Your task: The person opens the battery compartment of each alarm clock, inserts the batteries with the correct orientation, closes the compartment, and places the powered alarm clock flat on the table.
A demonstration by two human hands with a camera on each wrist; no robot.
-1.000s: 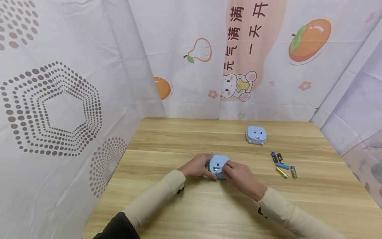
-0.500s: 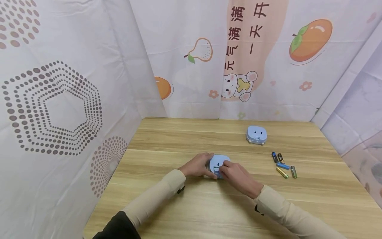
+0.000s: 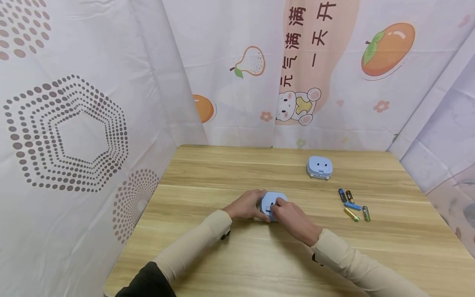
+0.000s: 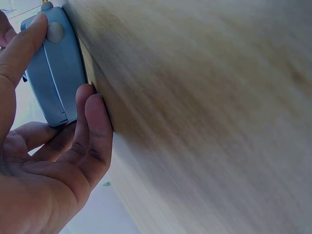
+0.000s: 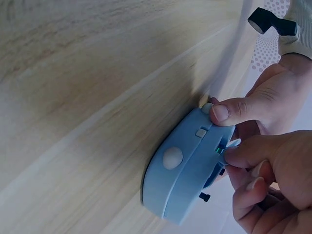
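Observation:
A rounded light-blue plastic case (image 3: 266, 199) with two dark eye-like marks rests on the wooden table. My left hand (image 3: 248, 205) holds it at its left side, the thumb (image 4: 30, 41) along the near edge and the fingers behind. Between the thumb and forefinger of my right hand (image 3: 295, 219) is a small light-blue battery cover (image 5: 235, 143), pinched over the slot in the case's top. Part of a green battery (image 5: 219, 150) shows in that slot. My fingers hide much of the cover.
A second light-blue case (image 3: 319, 166) with the same face stands farther back on the right. Several loose batteries (image 3: 352, 206) lie to the right of my right hand. Patterned curtains (image 3: 237, 99) hang behind and beside the table (image 3: 208, 173).
My right hand has shifted slightly left, bringing the small cover over the slot and hiding the green battery from the head view. My left hand stays on the case.

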